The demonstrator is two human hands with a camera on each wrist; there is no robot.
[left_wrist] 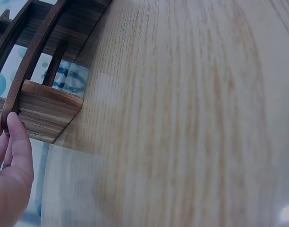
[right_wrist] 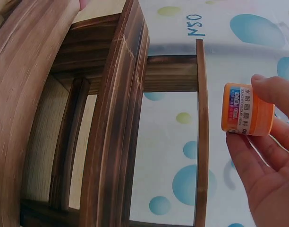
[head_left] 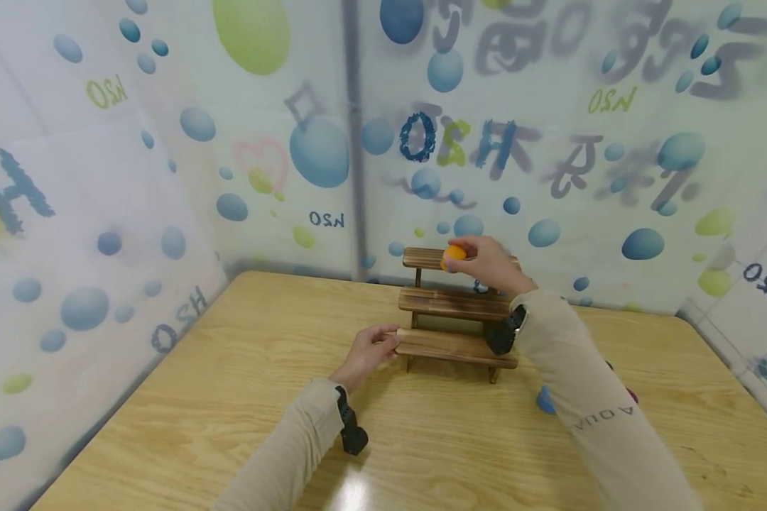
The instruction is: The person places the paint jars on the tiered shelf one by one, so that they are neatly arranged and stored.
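Observation:
A small orange paint jar [right_wrist: 239, 109] with a printed label is pinched between the thumb and fingers of my right hand [head_left: 488, 264]. In the head view the jar overlaps the top tier of a brown three-tier wooden stand [head_left: 457, 304]; the right wrist view shows a gap between the jar and that tier's edge. My left hand [head_left: 371, 351] grips the left end of the lowest tier, with the thumb and fingers [left_wrist: 22, 146] on either side of the board.
The stand is on a wood-grain table [head_left: 281, 341], close to a patterned back curtain [head_left: 281, 234]. To the right, a blue object [head_left: 546, 401] and a dark red object [head_left: 632, 396] are partly hidden by my right sleeve [head_left: 588, 383].

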